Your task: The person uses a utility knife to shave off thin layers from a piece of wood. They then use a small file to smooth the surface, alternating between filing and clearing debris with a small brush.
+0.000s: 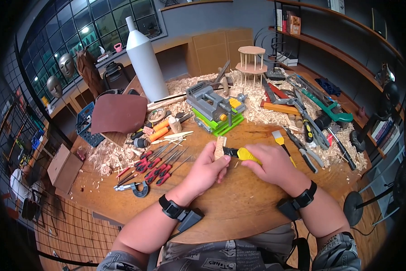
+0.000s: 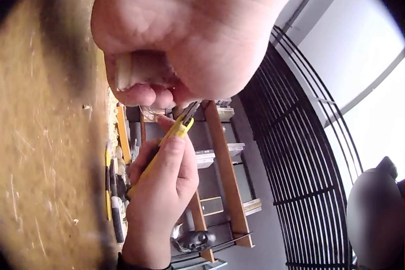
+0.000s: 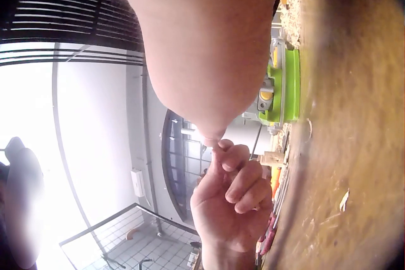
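In the head view my left hand (image 1: 204, 171) grips a small pale wood piece (image 1: 220, 145), its upper end standing above the fingers. My right hand (image 1: 275, 163) holds a yellow-and-black utility knife (image 1: 248, 155), whose black front end overlaps the wood piece near the left thumb. From the left wrist, the wood piece (image 2: 133, 70) shows inside the curled fingers, and the knife (image 2: 185, 124) points up toward them. The right wrist view has the right hand (image 3: 205, 48) hiding the knife, with the left hand (image 3: 231, 203) just beyond its tip.
Red-handled files (image 1: 155, 167) and a micrometer (image 1: 140, 189) lie left on the wooden table (image 1: 239, 212). A grey vise (image 1: 212, 101) on a green base stands ahead. Pliers (image 1: 308, 156), a brush (image 1: 280, 139) and other tools lie right. Wood shavings (image 1: 185, 86) cover the back.
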Tool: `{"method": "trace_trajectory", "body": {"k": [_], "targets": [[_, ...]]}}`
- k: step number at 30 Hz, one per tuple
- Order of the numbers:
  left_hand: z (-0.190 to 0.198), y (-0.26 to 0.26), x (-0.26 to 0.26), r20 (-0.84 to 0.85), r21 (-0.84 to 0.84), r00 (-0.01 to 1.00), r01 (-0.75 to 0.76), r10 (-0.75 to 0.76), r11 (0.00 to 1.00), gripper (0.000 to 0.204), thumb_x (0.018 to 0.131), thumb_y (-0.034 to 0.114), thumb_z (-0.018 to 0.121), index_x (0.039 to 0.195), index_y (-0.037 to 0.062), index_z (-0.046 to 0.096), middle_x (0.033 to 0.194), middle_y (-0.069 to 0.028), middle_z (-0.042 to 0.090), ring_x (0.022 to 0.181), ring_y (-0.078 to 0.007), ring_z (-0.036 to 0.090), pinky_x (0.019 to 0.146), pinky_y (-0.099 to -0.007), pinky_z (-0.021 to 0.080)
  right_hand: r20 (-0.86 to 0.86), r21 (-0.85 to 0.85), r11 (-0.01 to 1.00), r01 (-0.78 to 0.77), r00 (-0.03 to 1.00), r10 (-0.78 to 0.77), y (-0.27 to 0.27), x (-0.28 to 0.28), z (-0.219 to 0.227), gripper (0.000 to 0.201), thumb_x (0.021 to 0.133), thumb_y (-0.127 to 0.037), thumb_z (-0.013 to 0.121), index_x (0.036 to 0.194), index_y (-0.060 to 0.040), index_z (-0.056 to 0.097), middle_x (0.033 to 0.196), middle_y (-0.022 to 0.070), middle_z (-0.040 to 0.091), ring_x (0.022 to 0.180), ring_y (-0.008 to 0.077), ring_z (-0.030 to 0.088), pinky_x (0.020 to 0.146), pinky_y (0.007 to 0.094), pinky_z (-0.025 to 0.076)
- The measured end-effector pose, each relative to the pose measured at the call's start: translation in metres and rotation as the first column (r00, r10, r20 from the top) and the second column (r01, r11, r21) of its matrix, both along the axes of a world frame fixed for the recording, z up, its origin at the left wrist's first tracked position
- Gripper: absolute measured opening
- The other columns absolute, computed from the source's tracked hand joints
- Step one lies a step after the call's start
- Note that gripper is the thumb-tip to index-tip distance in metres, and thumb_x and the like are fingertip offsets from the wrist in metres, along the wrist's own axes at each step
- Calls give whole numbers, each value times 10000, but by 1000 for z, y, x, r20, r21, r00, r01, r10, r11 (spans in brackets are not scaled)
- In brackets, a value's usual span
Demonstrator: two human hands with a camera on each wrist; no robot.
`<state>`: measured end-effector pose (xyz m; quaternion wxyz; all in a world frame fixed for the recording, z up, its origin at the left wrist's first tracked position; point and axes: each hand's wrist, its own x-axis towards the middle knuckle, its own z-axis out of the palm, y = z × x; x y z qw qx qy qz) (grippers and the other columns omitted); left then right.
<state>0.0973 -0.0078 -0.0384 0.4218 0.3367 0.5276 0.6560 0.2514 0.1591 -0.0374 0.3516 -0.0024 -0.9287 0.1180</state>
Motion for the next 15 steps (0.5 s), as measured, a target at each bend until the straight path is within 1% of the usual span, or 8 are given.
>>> {"method": "trace_trajectory", "body": {"k": [1, 5, 8, 10, 11, 13, 14, 15], "targets": [[-1, 0, -1, -26, -6, 999, 35, -35, 999, 201, 1016, 104, 562, 1185, 81, 455, 759, 21, 516, 540, -74, 478, 467, -229, 380, 21, 24, 1000, -9, 1000, 8, 0, 0, 0, 380, 872, -372, 728, 1109, -80, 672, 899, 107, 712, 735, 294, 694, 607, 385, 529], [4, -2, 3, -87, -47, 995, 44, -48, 998, 211, 1008, 108, 579, 1184, 88, 464, 754, 34, 510, 551, -63, 474, 470, -222, 374, 38, 11, 1000, -9, 999, 8, -3, 1, 1, 379, 867, -383, 730, 1098, -87, 679, 889, 98, 711, 720, 288, 692, 599, 377, 527], [3, -3, 6, -182, -80, 981, 47, -61, 996, 232, 1009, 138, 599, 1200, 93, 475, 762, 47, 516, 559, -47, 468, 470, -216, 362, 49, 13, 1000, -11, 999, 10, -2, 1, 2, 378, 866, -387, 729, 1096, -91, 680, 879, 96, 708, 716, 290, 690, 592, 382, 526], [4, -2, 9, -265, 9, 964, 13, -10, 1000, 289, 988, 168, 653, 1203, 43, 506, 873, 16, 595, 781, -53, 551, 682, -234, 473, 54, 19, 1000, -20, 998, 19, -2, 1, 1, 381, 872, -394, 722, 1102, -95, 675, 868, 98, 703, 714, 296, 690, 589, 391, 526], [2, -2, 9, -264, 8, 964, 13, -11, 1000, 289, 988, 168, 653, 1203, 43, 506, 873, 16, 595, 781, -53, 551, 682, -234, 473, 54, 17, 1000, -20, 998, 19, -2, 1, 1, 381, 872, -394, 722, 1102, -95, 675, 868, 98, 703, 714, 296, 690, 589, 391, 526], [-2, -1, 7, -253, 12, 967, 6, -3, 1000, 315, 978, 179, 675, 1205, 25, 519, 933, 1, 615, 888, -67, 554, 786, -254, 479, 89, 21, 1000, -13, 996, 11, -3, 2, 2, 382, 879, -402, 712, 1110, -99, 669, 864, 100, 701, 712, 302, 690, 589, 397, 528], [-7, 1, 4, -255, 12, 967, 8, -4, 1000, 315, 978, 179, 675, 1205, 25, 519, 933, 1, 615, 888, -67, 554, 786, -254, 479, 87, 21, 1000, -11, 996, 9, -3, 2, 2, 382, 879, -402, 712, 1110, -99, 669, 864, 100, 701, 712, 302, 690, 589, 397, 528], [-14, 3, 1, -378, 46, 925, -20, 36, 999, 295, 989, 183, 659, 1197, 30, 516, 902, 7, 602, 837, -55, 542, 743, -239, 466, 89, 24, 1000, -11, 996, 9, -2, 1, 1, 379, 882, -404, 708, 1107, -102, 665, 859, 100, 698, 707, 306, 688, 587, 399, 529]]}}
